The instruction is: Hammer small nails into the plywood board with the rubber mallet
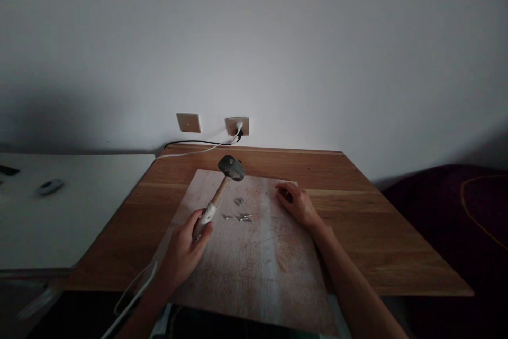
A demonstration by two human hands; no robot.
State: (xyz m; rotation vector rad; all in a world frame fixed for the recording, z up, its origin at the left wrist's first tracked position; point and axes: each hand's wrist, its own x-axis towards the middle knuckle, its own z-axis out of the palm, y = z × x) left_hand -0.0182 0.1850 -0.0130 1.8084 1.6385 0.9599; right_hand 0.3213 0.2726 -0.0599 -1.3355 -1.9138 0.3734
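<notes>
My left hand (186,246) is wrapped round the handle of a mallet (216,196). The mallet's dark, worn head points up and away over the board, and white wrapping covers part of its wooden handle. A pale, scuffed wooden board (238,259) lies flat under both hands. At the board's far right corner, my right hand (296,202) rests with its fingers curled together; what they hold, if anything, is hidden. Several small metal screws or nails (244,218) lie loose mid-board, with a small group of metal pieces (238,201) just behind them.
The board sits on a brown wooden table (381,233) against a wall. A socket (237,126) with plugs feeds a white and a black cable along the table's back edge. To the left is a white table (99,196) with a round object (50,186); dark red fabric (444,207) is at right.
</notes>
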